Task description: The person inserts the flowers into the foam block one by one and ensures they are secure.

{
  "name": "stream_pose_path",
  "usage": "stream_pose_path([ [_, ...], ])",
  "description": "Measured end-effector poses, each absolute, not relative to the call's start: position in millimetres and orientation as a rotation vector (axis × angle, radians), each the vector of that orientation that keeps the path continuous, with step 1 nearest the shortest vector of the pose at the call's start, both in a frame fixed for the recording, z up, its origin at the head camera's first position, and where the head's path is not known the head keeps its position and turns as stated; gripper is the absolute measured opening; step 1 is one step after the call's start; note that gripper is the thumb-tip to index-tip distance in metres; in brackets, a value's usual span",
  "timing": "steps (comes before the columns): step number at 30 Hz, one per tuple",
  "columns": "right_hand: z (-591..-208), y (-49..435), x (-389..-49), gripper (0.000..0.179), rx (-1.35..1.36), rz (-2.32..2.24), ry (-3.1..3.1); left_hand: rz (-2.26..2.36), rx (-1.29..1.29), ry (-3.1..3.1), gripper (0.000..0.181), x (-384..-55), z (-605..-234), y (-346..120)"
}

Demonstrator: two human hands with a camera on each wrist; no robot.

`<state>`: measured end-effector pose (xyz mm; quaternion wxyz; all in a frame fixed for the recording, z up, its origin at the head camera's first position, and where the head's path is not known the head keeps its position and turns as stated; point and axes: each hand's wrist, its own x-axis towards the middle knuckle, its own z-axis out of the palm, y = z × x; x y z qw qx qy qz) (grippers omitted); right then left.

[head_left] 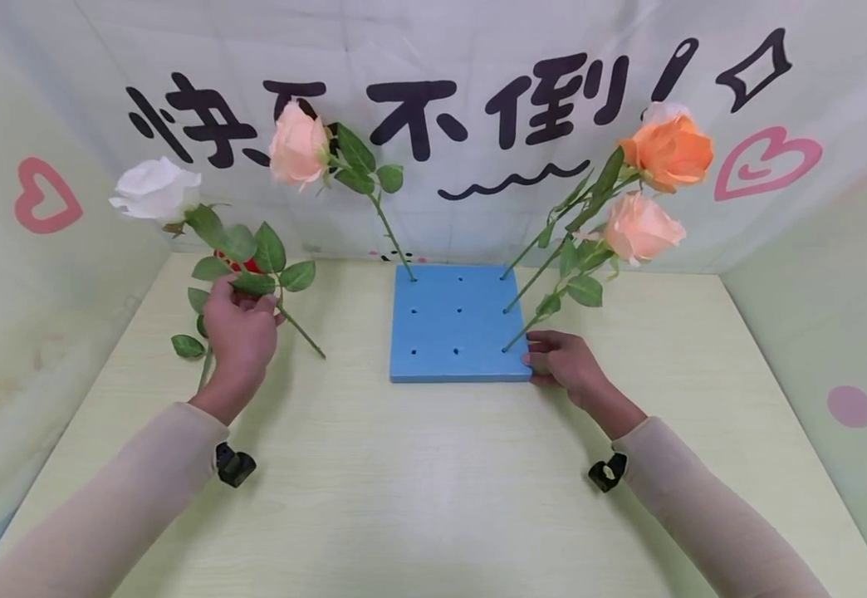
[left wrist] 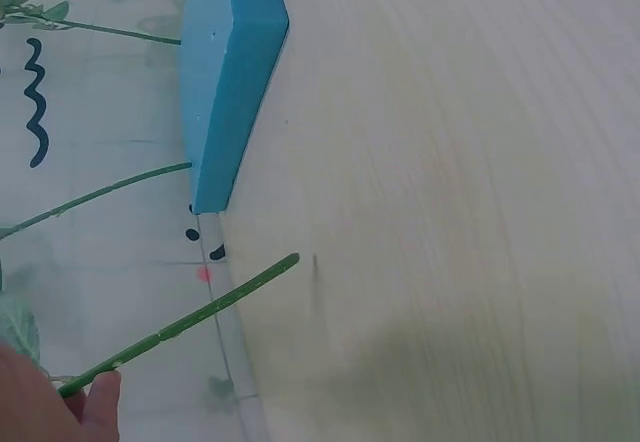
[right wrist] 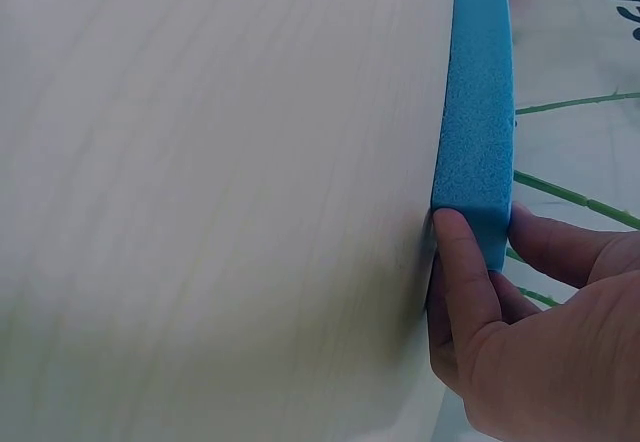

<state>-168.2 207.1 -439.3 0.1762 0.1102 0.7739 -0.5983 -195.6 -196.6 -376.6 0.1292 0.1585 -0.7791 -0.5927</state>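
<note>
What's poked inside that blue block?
Four green stems stand in holes of the blue block: one at the far-left corner, three along the right. Five holes look unfilled. The stems' lower ends are covered by the block, so their depth can't be seen.

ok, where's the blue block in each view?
Head: blue block near centre, right hand at its near right corner.
Left wrist: block at top, left of centre.
Right wrist: block upper right, right hand below.
Shared landmark: green stems standing in it.

Leaves [head_left: 237, 243] obscure a red flower [head_left: 252, 266]; the left wrist view crops the left hand [left wrist: 38, 402].
</note>
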Motion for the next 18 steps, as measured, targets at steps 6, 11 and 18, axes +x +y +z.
stream_pose_path([
  [6, -438, 207, -168, 0.051, 0.316, -1.692, 2.192, -1.699, 0.302, -2.117, 0.028, -195, -373, -178],
  [11, -437, 207, -168, 0.051, 0.313, -1.686, 2.192, -1.76, 0.236, -2.071, 0.03, -195, -371, -162],
  [18, -438, 207, -168, 0.051, 0.314, -1.682, 2.199, -1.847, 0.181, -2.007, 0.029, -198, -367, -136],
])
